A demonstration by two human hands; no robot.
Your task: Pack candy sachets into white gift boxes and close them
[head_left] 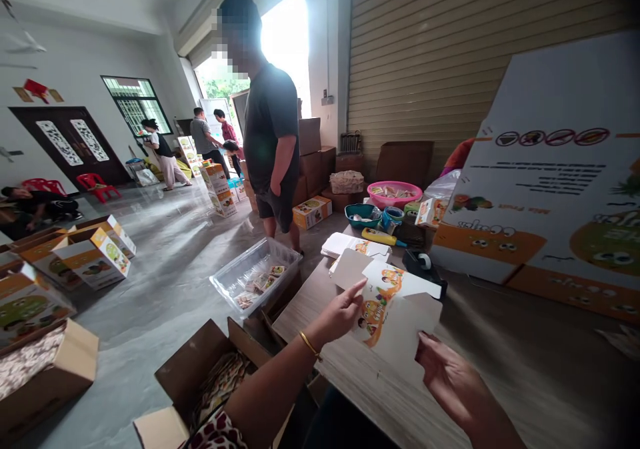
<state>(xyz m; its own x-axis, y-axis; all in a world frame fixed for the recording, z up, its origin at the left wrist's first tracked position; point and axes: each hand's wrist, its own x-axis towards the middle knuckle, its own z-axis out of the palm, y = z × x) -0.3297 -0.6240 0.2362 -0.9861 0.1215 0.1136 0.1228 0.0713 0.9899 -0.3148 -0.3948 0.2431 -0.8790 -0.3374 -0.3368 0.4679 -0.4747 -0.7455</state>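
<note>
A small printed carton [395, 315], white with orange fruit pictures and loose flaps, is held partly folded above the table. My left hand [340, 312], with a gold bracelet at the wrist, grips its left side. The index finger points along a flap while the other fingers curl at the edge. At the lower right edge, my right hand [447, 375] pinches the carton between thumb and fingers. Just behind it lies a stack of flat cartons [345, 243]. A black tape dispenser [425, 269] stands beyond the carton's far right corner.
On the table [305, 302] are a yellow-handled tool [383, 237], a teal bowl [363, 215] and a pink basin [395, 193]. A clear plastic bin [223, 279] and an open box of packets [193, 362] stand left. A large printed board [550, 169] leans right. A person [273, 129] stands ahead.
</note>
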